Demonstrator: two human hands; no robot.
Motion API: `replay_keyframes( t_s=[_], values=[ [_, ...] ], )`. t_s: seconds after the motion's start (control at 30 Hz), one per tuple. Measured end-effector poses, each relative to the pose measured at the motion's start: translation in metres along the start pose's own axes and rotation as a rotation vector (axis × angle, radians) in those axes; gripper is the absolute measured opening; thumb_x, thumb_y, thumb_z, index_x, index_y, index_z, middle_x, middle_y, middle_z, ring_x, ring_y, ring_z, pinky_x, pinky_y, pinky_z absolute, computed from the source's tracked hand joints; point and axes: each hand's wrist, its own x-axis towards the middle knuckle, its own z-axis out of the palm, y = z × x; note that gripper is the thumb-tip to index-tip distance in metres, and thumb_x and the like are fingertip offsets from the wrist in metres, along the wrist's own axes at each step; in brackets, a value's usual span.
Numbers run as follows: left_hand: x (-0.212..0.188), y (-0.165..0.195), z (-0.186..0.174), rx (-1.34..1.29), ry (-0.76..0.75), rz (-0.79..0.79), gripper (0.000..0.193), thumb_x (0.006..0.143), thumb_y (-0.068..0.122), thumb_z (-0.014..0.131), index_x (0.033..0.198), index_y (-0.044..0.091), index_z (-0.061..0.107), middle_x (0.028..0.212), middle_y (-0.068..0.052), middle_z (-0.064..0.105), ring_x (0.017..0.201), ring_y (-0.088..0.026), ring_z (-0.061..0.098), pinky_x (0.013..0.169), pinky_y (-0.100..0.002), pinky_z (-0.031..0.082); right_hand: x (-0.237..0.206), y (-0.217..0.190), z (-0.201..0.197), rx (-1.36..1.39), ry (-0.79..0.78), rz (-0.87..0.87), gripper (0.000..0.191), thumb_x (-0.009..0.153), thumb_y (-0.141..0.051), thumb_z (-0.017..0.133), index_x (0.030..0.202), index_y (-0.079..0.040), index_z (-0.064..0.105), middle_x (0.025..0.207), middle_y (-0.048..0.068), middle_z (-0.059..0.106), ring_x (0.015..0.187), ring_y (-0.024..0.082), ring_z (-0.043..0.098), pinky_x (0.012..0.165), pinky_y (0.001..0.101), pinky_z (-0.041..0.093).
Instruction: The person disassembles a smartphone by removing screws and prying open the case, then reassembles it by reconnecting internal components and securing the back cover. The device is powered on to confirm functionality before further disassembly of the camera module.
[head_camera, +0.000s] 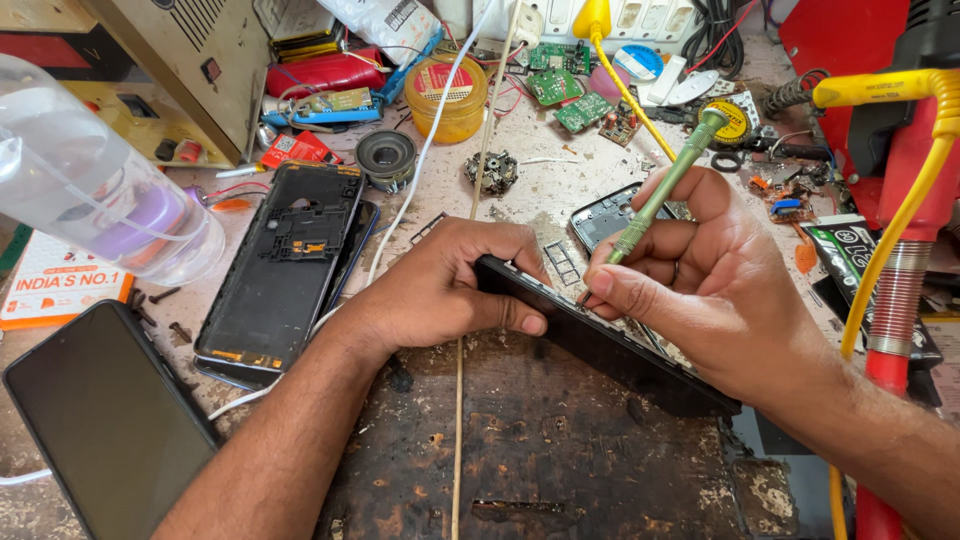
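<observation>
While the left hand (455, 285) curls its fingers over the near end of a slim black plastic phone body (600, 345) tilted on edge above the scarred, flaking wooden benchtop (560, 450), thumb pressed flat on its side, the right hand (700, 275) pinches a green knurled metal screwdriver (660, 190) between thumb and forefinger, its tip meeting the phone's upper edge. The other fingers fold loosely around the shaft. Just left lies a matte black phone back shell (285, 265), hollow side up with orange tabs at its lower edge, and nearer the corner a glossy dark glass screen panel (105, 420). A clear plastic bottle (95, 185) with a purple band looms at the left, above a flat orange-and-white printed card (60, 285). Farther back stand a round amber jar (447, 95) with a red-and-white label, small green circuit boards (570, 95), and a red rectangular packet (300, 148). A yellow cable (905, 215) arcs down the right side.
</observation>
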Motion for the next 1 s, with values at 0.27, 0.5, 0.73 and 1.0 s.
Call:
replay_keyframes(
  t_s=[0.27, 0.5, 0.73, 1.0],
  values=[
    [-0.0015, -0.0012, -0.0011, 0.024, 0.004, -0.005, 0.021, 0.078, 0.009, 0.088, 0.09, 0.007, 0.072, 0.079, 0.004, 0.068, 0.076, -0.005, 0.061, 0.066, -0.024, 0.046, 0.0008, -0.0005, 0.0003, 0.004, -0.004, -0.029, 0.049, 0.089, -0.002, 0.073, 0.127, -0.005, 0.043, 0.094, 0.013, 0.075, 0.087, 0.015, 0.075, 0.074, 0.0261, 0.062],
    [-0.0006, -0.0028, -0.0006, -0.007, -0.004, -0.001, 0.02, 0.079, 0.009, 0.088, 0.09, 0.007, 0.071, 0.079, 0.005, 0.067, 0.076, -0.004, 0.06, 0.065, -0.023, 0.045, 0.0015, -0.0038, 0.001, -0.039, 0.01, -0.008, 0.048, 0.087, -0.001, 0.073, 0.125, -0.004, 0.044, 0.091, 0.014, 0.075, 0.084, 0.015, 0.075, 0.072, 0.0265, 0.061],
    [-0.0009, -0.0024, -0.0005, 0.031, 0.015, -0.017, 0.021, 0.077, 0.009, 0.088, 0.09, 0.008, 0.071, 0.079, 0.005, 0.068, 0.076, -0.004, 0.06, 0.064, -0.024, 0.045, 0.0013, -0.0013, 0.001, -0.025, 0.013, -0.019, 0.048, 0.088, -0.001, 0.072, 0.125, -0.004, 0.043, 0.093, 0.014, 0.075, 0.086, 0.015, 0.075, 0.073, 0.0266, 0.062],
    [-0.0014, -0.0038, -0.0009, 0.008, 0.006, -0.009, 0.022, 0.078, 0.009, 0.088, 0.09, 0.007, 0.07, 0.08, 0.004, 0.068, 0.079, -0.005, 0.06, 0.067, -0.024, 0.047, 0.0021, 0.004, 0.0005, 0.001, 0.008, -0.016, 0.048, 0.088, -0.001, 0.073, 0.126, -0.004, 0.043, 0.094, 0.013, 0.075, 0.087, 0.015, 0.074, 0.075, 0.0265, 0.061]
  ],
)
